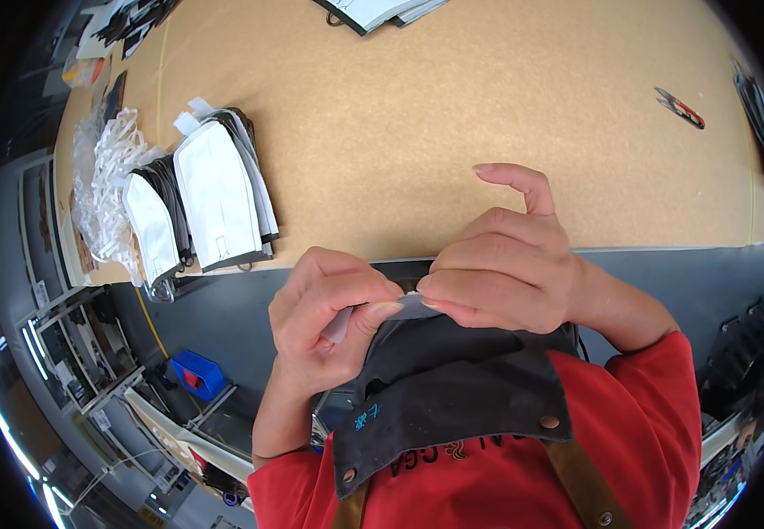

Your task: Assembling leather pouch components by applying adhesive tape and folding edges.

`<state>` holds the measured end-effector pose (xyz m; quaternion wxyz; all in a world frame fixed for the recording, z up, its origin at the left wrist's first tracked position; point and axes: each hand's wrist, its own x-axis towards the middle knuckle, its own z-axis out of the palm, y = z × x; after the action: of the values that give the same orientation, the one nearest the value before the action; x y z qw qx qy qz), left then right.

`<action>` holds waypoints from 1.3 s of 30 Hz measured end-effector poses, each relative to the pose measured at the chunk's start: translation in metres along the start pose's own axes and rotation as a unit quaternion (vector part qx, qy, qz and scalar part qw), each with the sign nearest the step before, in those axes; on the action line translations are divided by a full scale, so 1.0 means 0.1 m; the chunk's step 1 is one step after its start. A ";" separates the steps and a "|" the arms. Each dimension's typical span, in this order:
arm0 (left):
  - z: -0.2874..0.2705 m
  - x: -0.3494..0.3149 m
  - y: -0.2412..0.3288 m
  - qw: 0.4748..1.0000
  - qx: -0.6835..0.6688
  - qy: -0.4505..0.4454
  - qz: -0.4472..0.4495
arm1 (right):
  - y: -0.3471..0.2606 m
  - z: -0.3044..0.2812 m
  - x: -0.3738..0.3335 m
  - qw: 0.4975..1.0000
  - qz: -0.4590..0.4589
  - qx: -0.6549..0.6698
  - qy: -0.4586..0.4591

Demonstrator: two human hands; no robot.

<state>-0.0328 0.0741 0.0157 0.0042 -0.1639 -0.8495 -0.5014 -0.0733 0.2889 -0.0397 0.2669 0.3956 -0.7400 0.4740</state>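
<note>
Both hands meet just in front of the table's near edge, above the dark apron (453, 388). Between them is a small pale grey piece (413, 308), fabric-like and mostly covered by my fingers. My left hand (325, 304) pinches its left end between thumb and fingers, and a pale flap (338, 325) shows beneath that hand's fingers. The right end is pinched by my right hand (510, 269), whose fingers are bent while one finger sticks out toward the table. What exactly the piece is cannot be made out.
On the brown table (417, 132), stacks of white and black cut pieces (219, 185) stand at left, beside a heap of white strips (117, 181). Thread snips (682, 108) lie far right, near dark strips (760, 132). More pieces (373, 12) lie at the far edge. A blue bin (198, 375) stands below left.
</note>
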 end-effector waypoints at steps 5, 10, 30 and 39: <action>0.01 -0.01 -0.01 1.000 -0.001 0.002 -0.002 | 0.02 -0.03 -0.05 1.000 0.000 0.021 -0.017; 0.02 -0.02 -0.01 1.000 -0.007 0.007 -0.014 | 0.02 -0.02 -0.06 1.000 -0.010 0.015 -0.014; 0.00 0.02 -0.02 0.999 0.010 -0.009 0.037 | 0.02 -0.06 -0.06 0.999 -0.043 -0.019 -0.026; 0.00 0.04 -0.03 0.998 0.018 -0.006 0.053 | 0.02 -0.06 -0.05 0.999 -0.031 -0.003 -0.024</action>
<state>-0.0372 0.0738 0.0135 0.0288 -0.2115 -0.8487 -0.4839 -0.0720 0.2962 -0.0421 0.2650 0.4282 -0.7352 0.4537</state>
